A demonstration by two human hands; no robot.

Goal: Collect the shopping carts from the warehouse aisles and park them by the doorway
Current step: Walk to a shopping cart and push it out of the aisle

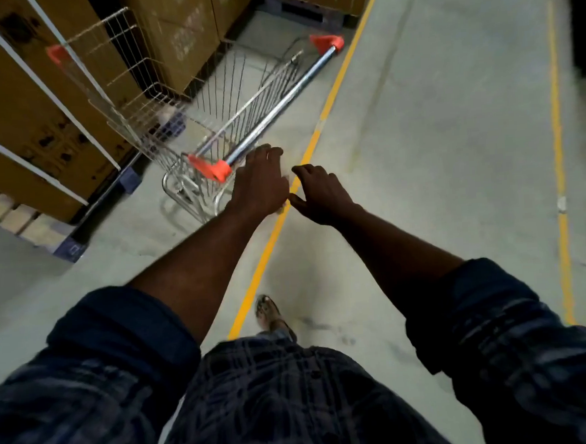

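The left hand [260, 184] reaches over the near end of the shopping cart [192, 118] handle bar [278, 108], fingers loosely bent; contact cannot be determined. The right hand [321, 196] hovers just right of it, fingers relaxed, holding nothing. The cart stands far left, beside stacked cardboard boxes [20, 101], left of the yellow floor line [268, 254].

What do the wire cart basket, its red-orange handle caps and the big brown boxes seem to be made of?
Silver wire shopping cart basket: looks like plated steel, shiny, thin grid rods.
Red-orange handle caps: probably moulded plastic, smooth, matte.
Large brown boxes: cardboard, dull, printed, bound with white straps.
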